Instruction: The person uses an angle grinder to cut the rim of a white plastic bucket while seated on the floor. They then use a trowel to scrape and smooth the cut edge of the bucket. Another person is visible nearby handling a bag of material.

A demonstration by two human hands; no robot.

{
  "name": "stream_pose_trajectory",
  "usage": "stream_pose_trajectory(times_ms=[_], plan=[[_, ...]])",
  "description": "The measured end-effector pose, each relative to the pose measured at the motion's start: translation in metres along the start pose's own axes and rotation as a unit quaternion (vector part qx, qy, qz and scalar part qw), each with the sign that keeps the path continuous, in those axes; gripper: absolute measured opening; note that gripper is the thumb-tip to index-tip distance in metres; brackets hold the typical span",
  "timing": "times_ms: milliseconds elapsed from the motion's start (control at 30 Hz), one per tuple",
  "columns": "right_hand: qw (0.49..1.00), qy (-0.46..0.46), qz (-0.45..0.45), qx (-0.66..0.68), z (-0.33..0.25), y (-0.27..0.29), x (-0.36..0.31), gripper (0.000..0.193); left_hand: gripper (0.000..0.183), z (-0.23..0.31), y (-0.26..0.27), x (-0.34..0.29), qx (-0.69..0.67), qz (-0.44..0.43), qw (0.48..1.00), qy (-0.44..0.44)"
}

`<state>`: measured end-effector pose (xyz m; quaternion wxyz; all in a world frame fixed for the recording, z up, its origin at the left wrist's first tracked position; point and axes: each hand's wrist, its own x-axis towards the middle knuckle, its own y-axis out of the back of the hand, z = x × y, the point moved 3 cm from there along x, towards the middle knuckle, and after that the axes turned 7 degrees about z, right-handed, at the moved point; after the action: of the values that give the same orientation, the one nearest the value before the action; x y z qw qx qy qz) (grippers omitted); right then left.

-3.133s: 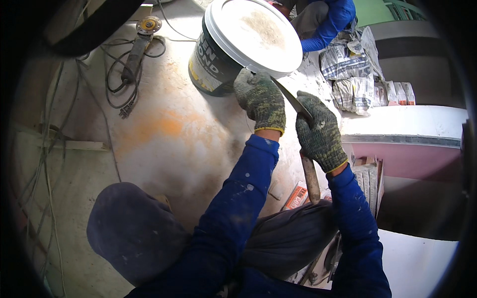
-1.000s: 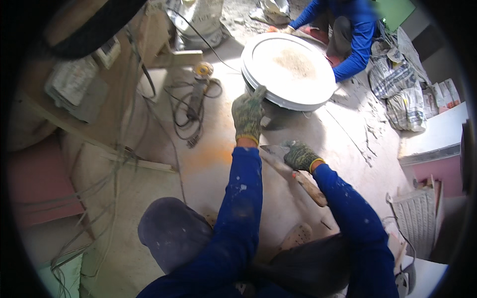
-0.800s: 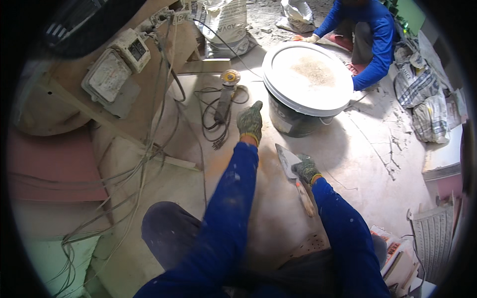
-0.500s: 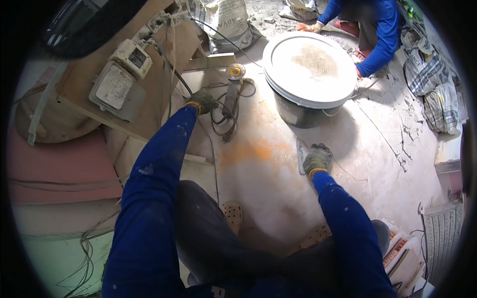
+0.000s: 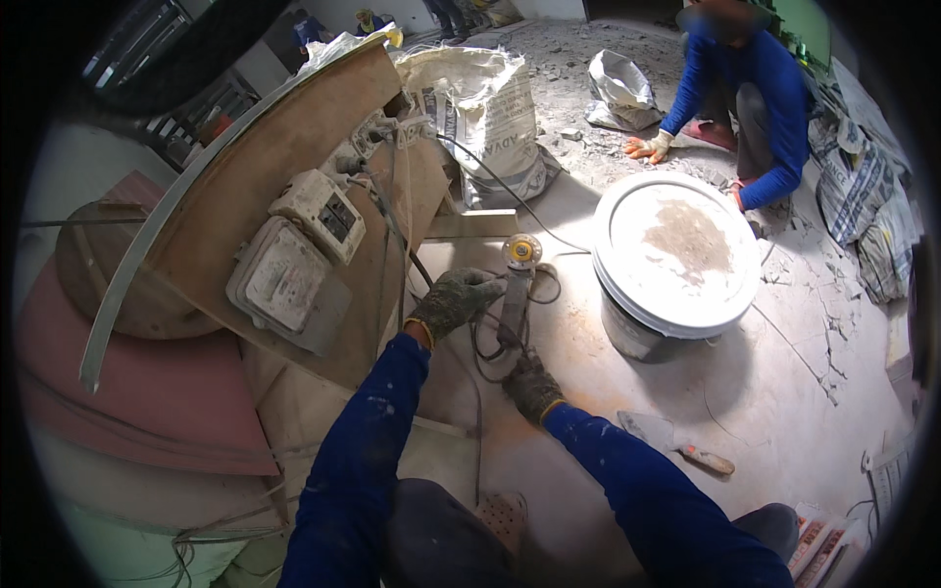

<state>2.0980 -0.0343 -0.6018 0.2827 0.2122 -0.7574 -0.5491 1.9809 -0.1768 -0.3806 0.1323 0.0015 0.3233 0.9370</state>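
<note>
On the pale floor ahead lies an angle grinder (image 5: 513, 309) with a yellow-centred disc, its black cord looped around it. My left hand (image 5: 456, 302), in a dirty grey-green work glove, is just left of the tool, fingers apart and reaching toward its body. A black cable runs down behind that hand. My right hand (image 5: 534, 387), gloved alike, has its fingers closed at the grinder's rear end; the exact grip is partly hidden. To the right of my right forearm, a flat trowel (image 5: 686, 446) with a wooden handle rests on the floor.
A dark bucket with a dusty white lid (image 5: 676, 250) stands right of the grinder. Left is a wooden board (image 5: 245, 220) carrying an electrical box (image 5: 319, 216). Beyond are a woven sack (image 5: 485, 122) and rubble. A co-worker in blue (image 5: 745, 108) crouches behind the bucket.
My right hand has let go of the trowel and moved left to the grinder's rear end. My left hand has come closer to the grinder. The head view has tilted up, showing more of the room.
</note>
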Motion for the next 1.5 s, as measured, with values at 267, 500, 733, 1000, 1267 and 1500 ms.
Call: stream_pose_trajectory(times_ms=[267, 500, 733, 1000, 1267, 1500], plan=[[0.964, -0.158, 0.137, 0.164, 0.02, 0.089, 0.043, 0.025, 0.028, 0.067, 0.037, 0.01, -0.195, 0.158, 0.967, 0.045], [0.784, -0.227, 0.444, 0.369, 0.094, 0.256, 0.155, 0.035, 0.029, 0.096, 0.101, 0.101, 0.314, 0.372, 0.831, -0.27], [0.914, -0.288, 0.281, 0.056, 0.113, 0.283, 0.219, 0.037, 0.026, 0.136, 0.101, 0.094, -0.038, 0.386, 0.903, -0.183], [0.873, -0.181, 0.398, 0.219, 0.125, 0.226, 0.209, 0.018, 0.032, 0.123, 0.035, 0.096, 0.259, 0.412, 0.846, -0.216], [0.85, -0.148, 0.478, 0.167, 0.101, 0.209, 0.324, 0.019, 0.015, 0.193, 0.178, 0.272, 0.625, 0.157, 0.645, -0.411], [0.719, -0.242, 0.479, 0.441, 0.108, 0.241, 0.342, 0.041, 0.017, 0.17, 0.238, 0.267, 0.804, -0.076, 0.548, -0.219]])
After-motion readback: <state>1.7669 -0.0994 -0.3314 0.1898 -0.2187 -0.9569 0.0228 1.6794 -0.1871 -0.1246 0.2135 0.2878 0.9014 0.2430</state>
